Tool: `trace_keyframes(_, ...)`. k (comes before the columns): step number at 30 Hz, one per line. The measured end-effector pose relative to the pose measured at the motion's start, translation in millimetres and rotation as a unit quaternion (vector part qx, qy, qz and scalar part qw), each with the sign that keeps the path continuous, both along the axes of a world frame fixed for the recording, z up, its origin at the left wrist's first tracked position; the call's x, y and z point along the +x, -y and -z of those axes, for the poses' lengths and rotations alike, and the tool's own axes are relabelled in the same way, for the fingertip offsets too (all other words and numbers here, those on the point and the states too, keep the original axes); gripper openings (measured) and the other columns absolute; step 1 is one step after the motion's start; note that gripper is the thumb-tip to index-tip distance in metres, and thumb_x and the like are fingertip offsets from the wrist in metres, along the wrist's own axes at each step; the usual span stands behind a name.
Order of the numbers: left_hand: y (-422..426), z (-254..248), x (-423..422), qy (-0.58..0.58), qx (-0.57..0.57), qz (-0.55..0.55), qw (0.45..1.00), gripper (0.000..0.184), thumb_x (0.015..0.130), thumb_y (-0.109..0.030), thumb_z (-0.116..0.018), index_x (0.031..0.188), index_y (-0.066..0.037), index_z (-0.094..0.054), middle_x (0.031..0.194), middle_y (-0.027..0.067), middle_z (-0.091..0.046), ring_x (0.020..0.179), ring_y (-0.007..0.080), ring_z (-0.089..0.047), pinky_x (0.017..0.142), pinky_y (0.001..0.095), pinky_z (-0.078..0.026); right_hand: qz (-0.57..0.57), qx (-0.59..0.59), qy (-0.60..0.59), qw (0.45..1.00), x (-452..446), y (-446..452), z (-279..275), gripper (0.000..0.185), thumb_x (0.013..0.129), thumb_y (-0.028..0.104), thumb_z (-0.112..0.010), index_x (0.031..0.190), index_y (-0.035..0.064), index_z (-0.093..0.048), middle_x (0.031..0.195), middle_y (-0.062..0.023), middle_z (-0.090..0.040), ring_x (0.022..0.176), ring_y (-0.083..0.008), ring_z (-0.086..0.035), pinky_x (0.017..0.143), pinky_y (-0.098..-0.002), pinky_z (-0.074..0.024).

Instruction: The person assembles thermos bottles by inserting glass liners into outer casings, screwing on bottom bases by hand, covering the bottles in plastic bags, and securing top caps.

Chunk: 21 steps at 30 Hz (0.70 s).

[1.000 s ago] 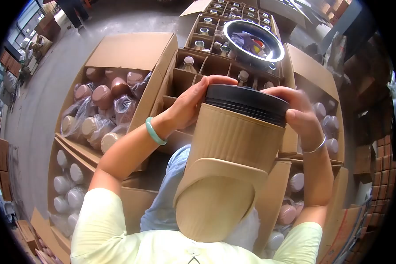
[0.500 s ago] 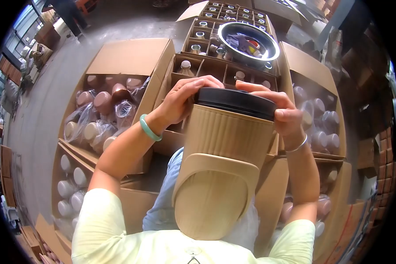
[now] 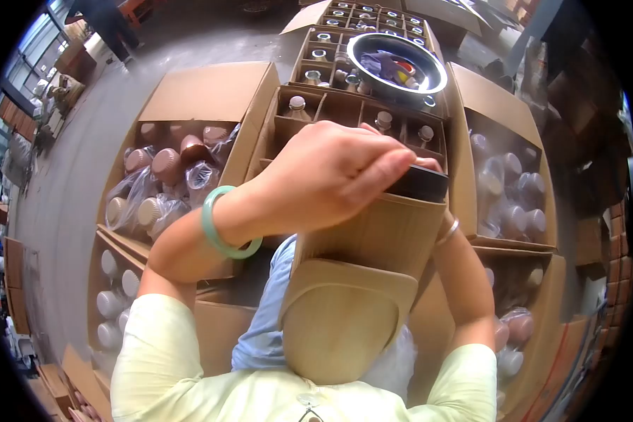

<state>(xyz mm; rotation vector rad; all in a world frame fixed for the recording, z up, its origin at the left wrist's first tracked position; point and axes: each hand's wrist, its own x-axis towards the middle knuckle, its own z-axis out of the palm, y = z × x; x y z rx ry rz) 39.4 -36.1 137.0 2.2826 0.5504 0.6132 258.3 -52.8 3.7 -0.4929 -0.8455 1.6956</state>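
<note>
A large tan ribbed container [image 3: 359,239] with an arched handle-like band [image 3: 352,271] stands tilted before my chest. Its black rim [image 3: 422,184] shows only at the right. My left hand [image 3: 352,169] is closed, thumb and fingers together, across the front of the rim; anything between the fingers is hidden. My right hand [image 3: 429,164] is mostly behind the container and my left hand, with fingertips showing over the rim and the wrist against the container's right side. Beyond my hands is a divided carton [image 3: 337,105] with capped bottles [image 3: 297,107].
A metal bowl [image 3: 359,74] holding cloth and small items rests on the bottle cartons. To the left an open carton [image 3: 197,91] holds pinkish ribbed items [image 3: 167,165] in plastic. More ribbed items [image 3: 520,190] fill a carton at right. A person [image 3: 109,32] stands at the far left.
My left hand has swung right and toward me, from the rim's left side across its front, and its fingers have closed. My right hand has become mostly hidden. The container has barely shifted.
</note>
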Motion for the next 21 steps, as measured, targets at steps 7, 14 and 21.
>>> trace_keyframes(7, -51.2, 144.5, -27.2, 0.261, -0.345, 0.079, 0.898, 0.075, 0.103, -0.055, -0.033, 0.152, 0.001, -0.03, 0.158, 0.0174, -0.031, 0.143, 0.0263, -0.037, 0.12, 0.0428, -0.025, 0.137, 0.307, 0.248, 0.908, -7.0, 53.4, -85.6, 0.087, 0.101, 0.065, -0.013, 0.135, -0.0034, -0.055, 0.147, -0.0258, -0.045, 0.138, -0.0356, -0.043, 0.118, -0.0432, -0.0251)
trace_keyframes(14, -49.5, 149.1, -7.4, 0.315, -0.604, 0.149, 0.716, 0.06, 0.108, -0.04, -0.021, 0.146, 0.001, -0.043, 0.156, 0.0154, -0.037, 0.142, 0.0259, -0.039, 0.118, 0.0406, -0.029, 0.16, 0.285, 0.498, 0.803, -14.6, 72.6, -111.7, 0.056, 0.106, 0.039, -0.03, 0.133, -0.0029, -0.056, 0.142, -0.02, -0.054, 0.13, -0.0266, -0.053, 0.114, -0.0376, -0.0358)
trace_keyframes(21, -53.0, 119.6, -20.0, 0.357, -0.349, 0.151, 0.853, 0.065, 0.106, -0.048, -0.026, 0.13, 0.002, -0.06, 0.14, 0.0143, -0.055, 0.13, 0.0219, -0.051, 0.113, 0.0361, -0.034, 0.194, 0.256, 0.509, 0.799, 7.9, 58.5, -69.2, 0.062, 0.105, 0.048, -0.035, 0.13, -0.0049, -0.053, 0.128, -0.0196, -0.059, 0.124, -0.0293, -0.054, 0.107, -0.0377, -0.0371)
